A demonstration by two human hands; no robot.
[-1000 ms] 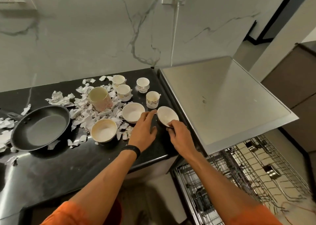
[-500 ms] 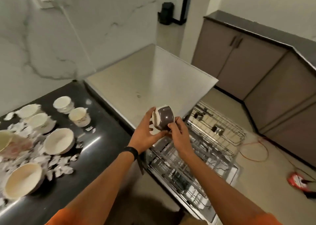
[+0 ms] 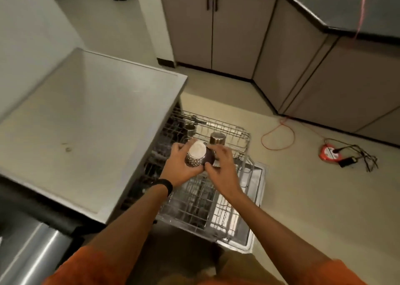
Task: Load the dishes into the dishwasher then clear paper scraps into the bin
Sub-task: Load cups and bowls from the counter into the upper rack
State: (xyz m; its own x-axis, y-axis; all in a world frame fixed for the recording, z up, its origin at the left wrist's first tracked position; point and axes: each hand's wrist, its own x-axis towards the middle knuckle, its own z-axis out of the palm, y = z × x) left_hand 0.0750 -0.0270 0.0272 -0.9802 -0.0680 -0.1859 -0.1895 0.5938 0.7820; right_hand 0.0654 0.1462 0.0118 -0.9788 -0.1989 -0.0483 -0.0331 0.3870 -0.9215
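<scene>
I have the left hand [image 3: 179,165] cupping a dark patterned bowl [image 3: 194,155], fingers curled round its side, above the pulled-out dishwasher rack [image 3: 229,127]. The right hand [image 3: 223,172] pinches the bowl's right side. Just beyond, a steel cup [image 3: 217,140] sits in the rack. Far right, a red cable reel [image 3: 329,154] lies on the floor.

Upper frame: grey-brown cabinets [image 3: 212,24] with two dark vertical handles, under a dark countertop [image 3: 346,9]. Right side: pale floor [image 3: 313,209]. A thin orange cord [image 3: 279,137] loops on it, centre right, leading toward a red reel [image 3: 329,154]. A black plug block [image 3: 348,161] lies just beside the reel, with black wires trailing off. Lower left: brushed-metal surface [image 3: 32,256].
</scene>
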